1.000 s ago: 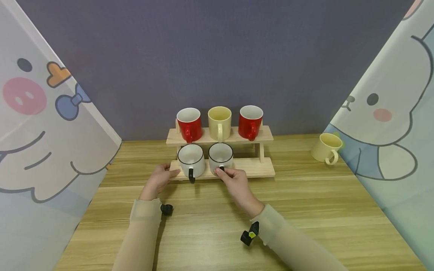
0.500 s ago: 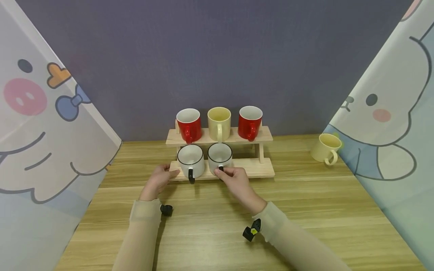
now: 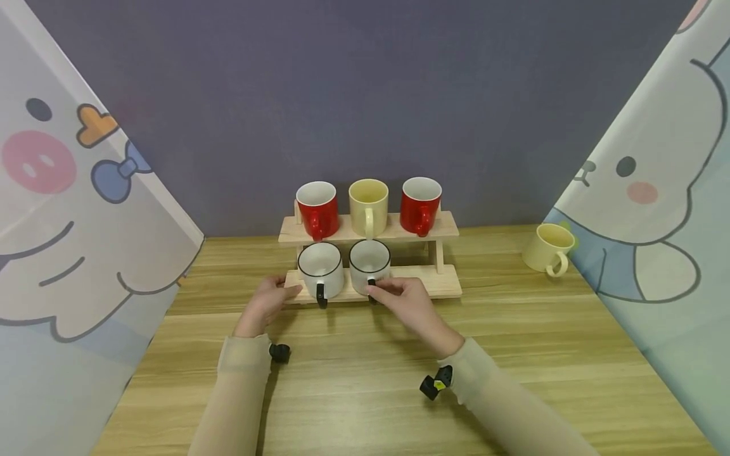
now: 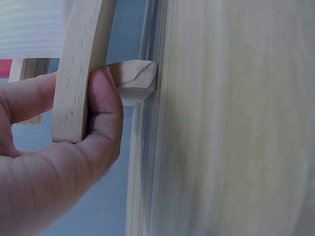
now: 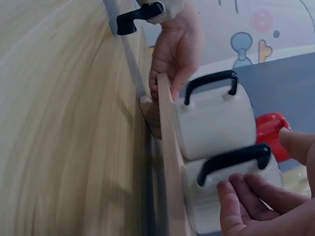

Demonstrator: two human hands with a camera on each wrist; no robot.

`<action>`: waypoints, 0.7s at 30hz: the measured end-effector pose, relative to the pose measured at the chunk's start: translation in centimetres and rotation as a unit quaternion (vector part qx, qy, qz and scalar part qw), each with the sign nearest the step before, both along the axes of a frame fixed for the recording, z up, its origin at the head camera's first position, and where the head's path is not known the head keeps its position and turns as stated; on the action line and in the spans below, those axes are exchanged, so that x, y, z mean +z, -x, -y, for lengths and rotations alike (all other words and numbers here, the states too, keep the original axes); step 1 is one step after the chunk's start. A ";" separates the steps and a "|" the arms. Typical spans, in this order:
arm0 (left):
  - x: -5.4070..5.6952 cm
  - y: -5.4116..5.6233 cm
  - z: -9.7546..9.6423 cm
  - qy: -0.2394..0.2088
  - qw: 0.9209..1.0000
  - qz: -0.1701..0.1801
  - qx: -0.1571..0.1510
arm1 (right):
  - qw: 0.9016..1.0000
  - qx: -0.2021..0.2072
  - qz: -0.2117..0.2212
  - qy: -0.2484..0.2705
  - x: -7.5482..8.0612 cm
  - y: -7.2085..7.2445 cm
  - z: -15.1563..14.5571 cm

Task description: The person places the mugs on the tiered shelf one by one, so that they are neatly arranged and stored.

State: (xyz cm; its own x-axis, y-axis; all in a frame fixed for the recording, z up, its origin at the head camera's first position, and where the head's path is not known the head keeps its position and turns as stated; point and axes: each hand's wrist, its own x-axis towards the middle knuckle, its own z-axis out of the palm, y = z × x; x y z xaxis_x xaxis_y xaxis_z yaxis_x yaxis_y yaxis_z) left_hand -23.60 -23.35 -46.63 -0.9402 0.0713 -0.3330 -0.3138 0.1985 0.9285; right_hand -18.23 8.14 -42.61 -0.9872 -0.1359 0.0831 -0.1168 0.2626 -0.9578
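Observation:
My left hand (image 3: 267, 306) grips the left end of the lower board of a two-tier wooden mug rack (image 3: 428, 282). Thumb and fingers lie on opposite faces of that board (image 4: 78, 73) in the left wrist view. Two white mugs with black rims and black handles stand side by side on the lower tier, one at the left (image 3: 331, 283), the other in the middle (image 3: 359, 278). Close to the middle mug's black handle (image 5: 236, 160) is my right hand (image 3: 409, 307). The right wrist view shows its thumb apart from the fingers, which are beside the handle without closing round it.
On the upper tier stand a red mug (image 3: 325, 212), a yellow mug (image 3: 359, 212) and another red mug (image 3: 410, 212), handles facing me. A second yellow mug (image 3: 538, 253) stands on the table (image 3: 342, 392) at the far right. A dark wall (image 3: 365, 95) rises behind.
My right hand has shifted slightly to the right and loosened from the middle white mug's handle. The left hand stays on the rack, and the mugs look unmoved.

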 end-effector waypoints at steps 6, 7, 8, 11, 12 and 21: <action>-0.1 0.1 0.0 0.007 1.000 0.001 0.002 | 1.000 -0.015 -0.006 -0.011 0.7 -0.4 -2.0; -0.1 0.1 0.0 0.007 1.000 0.001 0.003 | 1.000 -0.018 -0.009 -0.015 0.8 -0.4 -2.3; -0.1 0.1 0.0 0.007 1.000 0.001 0.004 | 1.000 -0.021 -0.012 -0.019 1.0 -0.5 -2.7; -0.1 0.1 0.0 0.004 1.000 0.001 0.005 | 0.999 -0.030 -0.019 -0.022 1.6 -0.6 -3.8; -0.1 0.1 0.0 0.005 1.000 0.000 0.005 | 0.999 -0.033 -0.021 -0.021 1.7 -0.6 -4.2; -0.1 0.0 0.0 0.010 1.000 -0.010 0.003 | 0.998 -0.051 -0.037 0.001 2.4 -0.6 -7.9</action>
State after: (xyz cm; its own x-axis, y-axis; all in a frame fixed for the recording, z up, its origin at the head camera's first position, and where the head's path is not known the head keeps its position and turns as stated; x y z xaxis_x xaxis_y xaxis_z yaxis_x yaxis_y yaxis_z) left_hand -23.64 -23.32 -46.77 -0.9473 0.0586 -0.3150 -0.2962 0.2143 0.9308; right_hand -17.59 16.07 -40.26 -0.9869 -0.0343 0.1575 -0.1608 0.2740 -0.9482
